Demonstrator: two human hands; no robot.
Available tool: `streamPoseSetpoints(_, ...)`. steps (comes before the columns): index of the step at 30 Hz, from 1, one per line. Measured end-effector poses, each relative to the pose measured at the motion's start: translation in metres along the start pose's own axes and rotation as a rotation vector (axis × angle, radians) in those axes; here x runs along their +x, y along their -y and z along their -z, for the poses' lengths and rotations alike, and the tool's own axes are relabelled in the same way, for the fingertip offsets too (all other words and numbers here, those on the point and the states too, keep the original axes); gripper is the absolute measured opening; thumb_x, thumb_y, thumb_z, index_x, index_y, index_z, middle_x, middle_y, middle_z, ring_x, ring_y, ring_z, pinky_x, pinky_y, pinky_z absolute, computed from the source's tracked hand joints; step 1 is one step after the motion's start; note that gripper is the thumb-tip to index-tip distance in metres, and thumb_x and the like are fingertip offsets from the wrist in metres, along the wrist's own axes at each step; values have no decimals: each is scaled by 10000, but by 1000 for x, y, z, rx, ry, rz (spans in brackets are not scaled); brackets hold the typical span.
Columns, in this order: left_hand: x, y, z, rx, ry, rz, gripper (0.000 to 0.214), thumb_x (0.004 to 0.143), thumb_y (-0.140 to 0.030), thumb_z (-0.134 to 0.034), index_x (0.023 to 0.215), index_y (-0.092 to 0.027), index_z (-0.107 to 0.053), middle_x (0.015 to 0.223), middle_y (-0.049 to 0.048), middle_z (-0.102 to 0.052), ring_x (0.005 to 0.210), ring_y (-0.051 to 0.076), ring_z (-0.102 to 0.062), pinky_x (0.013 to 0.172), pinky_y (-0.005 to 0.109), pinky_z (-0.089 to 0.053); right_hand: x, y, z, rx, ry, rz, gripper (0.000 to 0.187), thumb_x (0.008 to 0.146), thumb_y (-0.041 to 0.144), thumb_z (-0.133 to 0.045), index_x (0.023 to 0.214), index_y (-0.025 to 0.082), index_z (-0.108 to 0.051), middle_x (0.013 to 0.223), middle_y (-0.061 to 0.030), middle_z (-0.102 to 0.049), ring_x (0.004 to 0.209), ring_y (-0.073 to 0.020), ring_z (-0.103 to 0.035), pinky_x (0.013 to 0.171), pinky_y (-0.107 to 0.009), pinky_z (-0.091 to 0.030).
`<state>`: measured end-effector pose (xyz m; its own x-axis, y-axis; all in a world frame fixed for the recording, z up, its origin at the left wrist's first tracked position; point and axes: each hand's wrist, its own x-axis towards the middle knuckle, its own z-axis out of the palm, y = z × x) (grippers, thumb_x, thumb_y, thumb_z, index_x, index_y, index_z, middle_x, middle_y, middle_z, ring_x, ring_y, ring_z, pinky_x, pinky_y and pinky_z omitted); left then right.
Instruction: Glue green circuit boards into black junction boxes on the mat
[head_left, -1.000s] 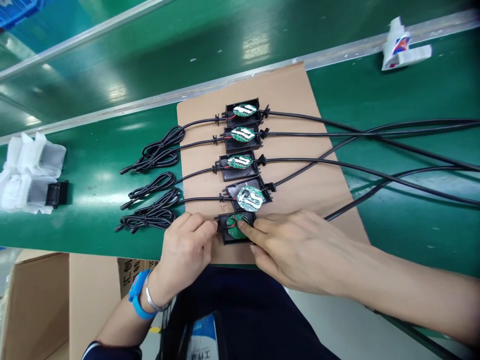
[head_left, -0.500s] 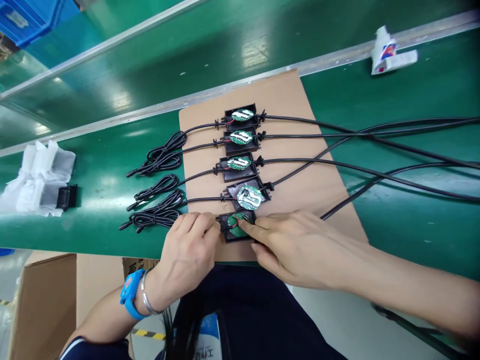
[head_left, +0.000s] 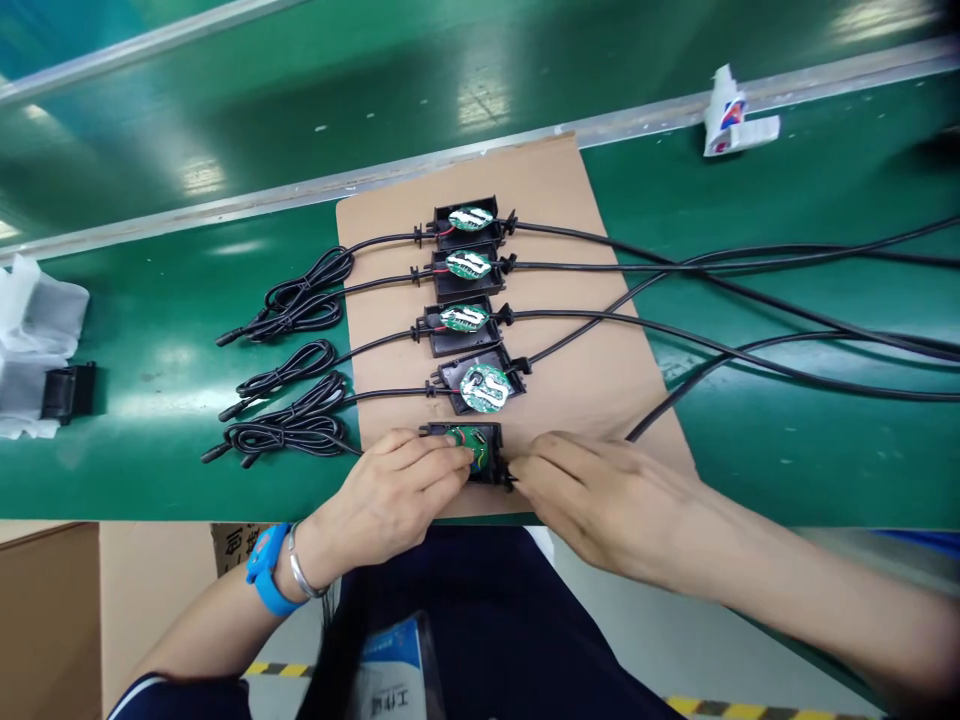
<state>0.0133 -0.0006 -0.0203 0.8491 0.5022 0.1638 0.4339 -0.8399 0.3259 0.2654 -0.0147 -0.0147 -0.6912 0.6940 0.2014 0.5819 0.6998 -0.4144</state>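
Observation:
The nearest black plastic housing lies on the cardboard sheet with a round green circuit board inside. My left hand covers the housing's left end, its closed fingers gripping the board's left side. At the opposite end, my right hand pinches a black cable by its end fitting; the fingertips partly hide it. Just beyond sits another open housing, turned slightly, its round board marked with white compound. Farther away, several similar housings stand in a row, boards tilted up and cables leaving both ends.
A cardboard sheet covers part of the green bench. Coiled thin cables lie left; thick black cables cross at right. White wrapping and a black housing stand far left. A crumpled white packet is at back right.
My left hand has moved right onto the circuit board. My right hand has drawn back from the board's wires to the cable fitting at the housing's right end. The view has shifted.

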Motion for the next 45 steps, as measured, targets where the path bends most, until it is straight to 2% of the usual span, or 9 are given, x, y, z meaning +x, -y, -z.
streamPoseSetpoints(5,0,-2,-2,-14,9,26,284,918,-47,-477,1145,-111,-634,1248,52,-688,1101,187,-607,980,342,-438,-2,9,-21,9,-201,-230,213,989,171,-422,800,173,-519,672,1,-566,559,-102,-536,561,-235,-423)
streamPoseSetpoints(14,11,-8,3,68,64,39,534,830,-25,-454,1352,-106,-534,1167,87,-668,961,204,-606,842,340,-446,2,5,-11,16,131,-370,155,905,151,-383,806,191,-495,663,10,-557,470,-115,-469,479,-282,-236)
streamPoseSetpoints(18,19,-17,3,142,124,60,505,813,-44,-462,1307,-56,-568,1265,111,-629,985,229,-589,850,364,-442,7,7,-11,-149,102,-338,139,870,141,-450,770,200,-527,685,-9,-558,517,-144,-473,493,-306,-155)
streamPoseSetpoints(24,15,-27,-3,198,54,135,473,848,-32,-442,1296,-80,-587,1189,97,-657,1028,234,-581,852,367,-438,2,3,-13,-246,-35,-196,172,887,122,-522,737,182,-581,723,-45,-555,697,-187,-504,617,-306,-356)
streamPoseSetpoints(28,7,-30,-8,205,-26,118,486,887,-27,-400,1346,-83,-553,1129,100,-666,1005,213,-594,844,345,-453,-5,-2,-17,20,-154,-222,109,923,164,-535,916,147,-642,836,-74,-604,807,-195,-511,762,-326,-454)
streamPoseSetpoints(34,17,-44,-5,375,119,44,468,892,-27,-378,1328,83,-509,1086,170,-665,989,254,-625,902,383,-491,-9,-3,-35,112,-233,-180,222,917,48,-461,846,171,-632,827,-54,-641,807,-179,-497,747,-327,-427)
streamPoseSetpoints(37,18,-40,-1,267,150,83,477,892,-51,-399,1352,30,-500,1073,154,-667,937,240,-635,868,386,-526,-11,-8,-37,78,-219,-159,233,919,46,-469,825,170,-642,802,-45,-641,778,-169,-483,724,-323,-413)
streamPoseSetpoints(41,1,-22,11,26,-29,157,400,925,-113,-494,1323,-100,-535,1248,139,-626,1134,221,-594,970,359,-514,-13,-4,-26,79,-248,-145,154,920,103,-561,989,172,-681,887,-63,-670,835,-174,-544,757,-330,-456)
streamPoseSetpoints(45,-18,-9,17,-17,-235,405,209,925,-141,-562,1119,-168,-634,1065,85,-670,1024,209,-611,876,368,-498,-4,23,-19,3,-327,-126,231,892,118,-608,1113,118,-672,980,-108,-685,889,-208,-565,810,-377,-479)
